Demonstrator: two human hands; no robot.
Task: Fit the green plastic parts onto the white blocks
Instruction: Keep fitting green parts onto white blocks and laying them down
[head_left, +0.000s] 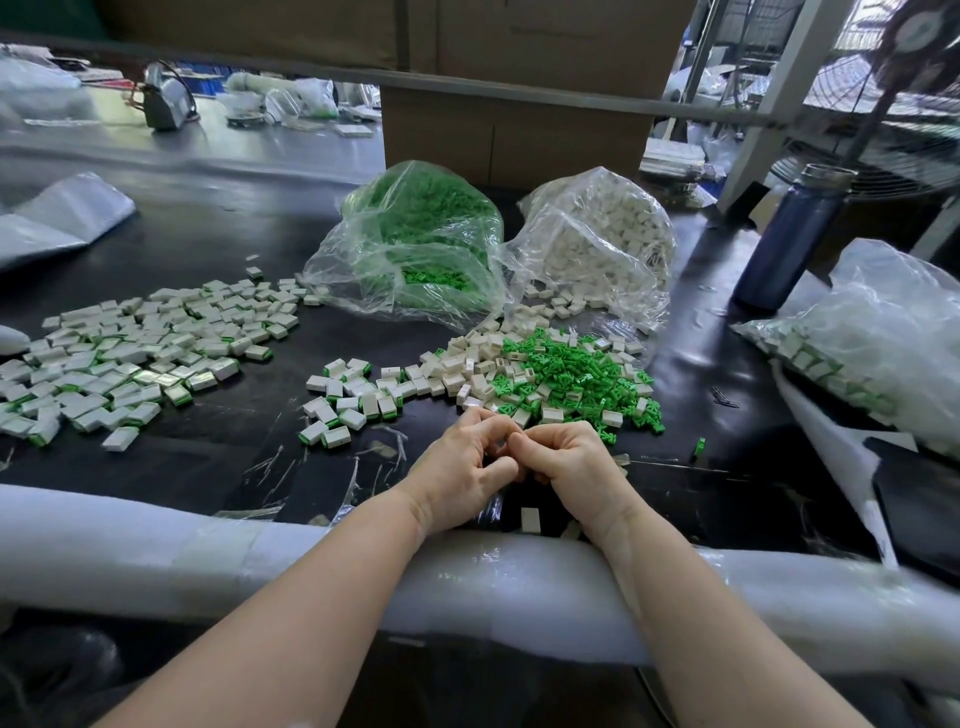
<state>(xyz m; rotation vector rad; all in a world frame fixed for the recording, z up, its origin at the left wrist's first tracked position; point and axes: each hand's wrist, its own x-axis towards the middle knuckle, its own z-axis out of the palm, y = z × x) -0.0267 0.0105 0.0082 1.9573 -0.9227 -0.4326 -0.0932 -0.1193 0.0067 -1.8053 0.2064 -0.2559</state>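
A black counter (218, 244) has white foam padding (156, 545) along its near edge. Behind it stand stacked cardboard boxes (519, 78) and a second grey counter (130, 140) with clutter. On the right a caged fan (893, 104) stands by a white post (779, 98), with daylight beyond.

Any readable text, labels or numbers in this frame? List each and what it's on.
None can be read.
Cardboard box: plain faces, no print visible.
Blue bottle: no label legible.
Bag of green parts and bag of white blocks: clear plastic, unmarked.
Items on the far bench: too small and blurred to tell.
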